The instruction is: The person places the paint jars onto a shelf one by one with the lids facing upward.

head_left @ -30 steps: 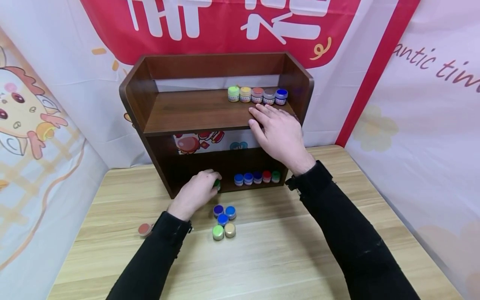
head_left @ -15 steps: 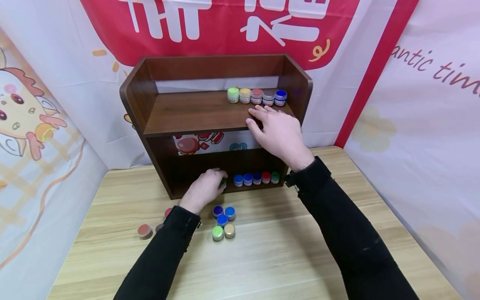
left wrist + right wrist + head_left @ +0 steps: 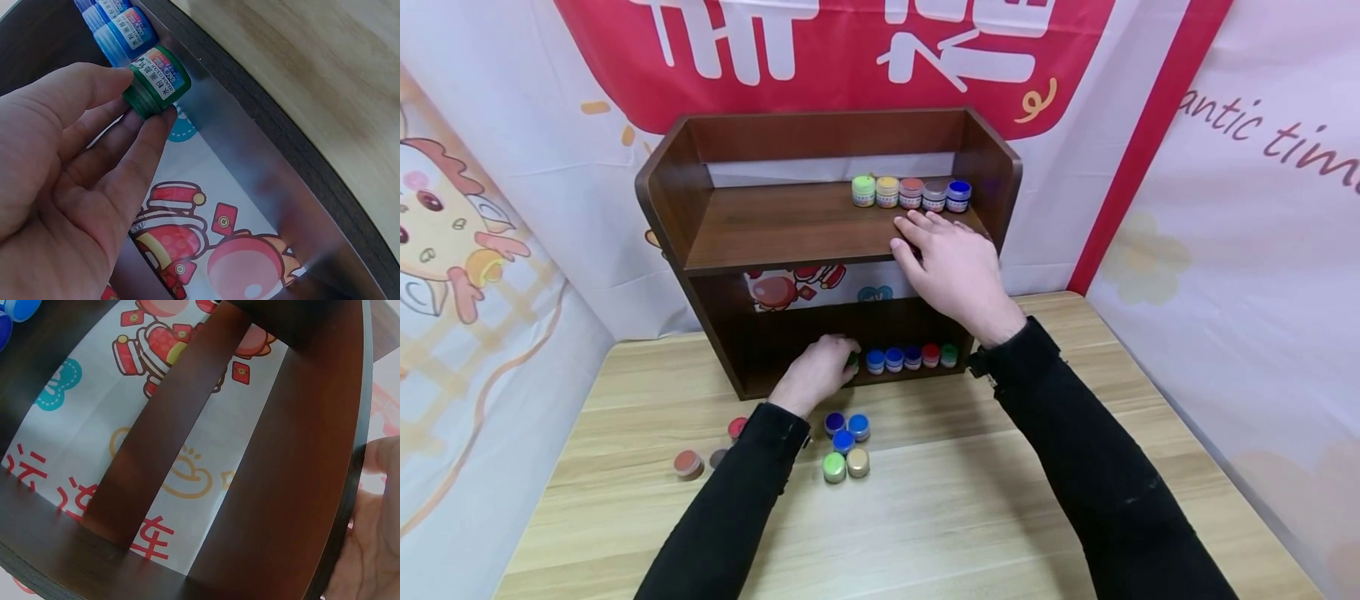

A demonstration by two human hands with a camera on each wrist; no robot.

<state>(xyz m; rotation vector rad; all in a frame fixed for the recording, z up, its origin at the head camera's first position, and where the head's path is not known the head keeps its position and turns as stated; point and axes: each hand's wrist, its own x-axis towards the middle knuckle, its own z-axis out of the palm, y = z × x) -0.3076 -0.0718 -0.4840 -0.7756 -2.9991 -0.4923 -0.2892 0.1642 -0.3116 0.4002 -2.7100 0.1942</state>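
Note:
My left hand pinches a small green paint jar between thumb and fingertips at the lower shelf. The jar's label faces the left wrist camera, and in that view the jar is right beside a blue paint jar. A row runs right from there: blue jars, a red jar and a green jar. My right hand rests on the front edge of the upper shelf, fingers extended, below a row of jars including a light green one.
On the table, in front of the brown rack, stand a blue jar, a light green jar and several others. Reddish jars stand left of my left sleeve. Printed cloth hangs behind.
My left hand has moved right along the lower shelf with the green paint jar, up to the blue jar. Jars left of the sleeve have come into view. My right hand stays in place.

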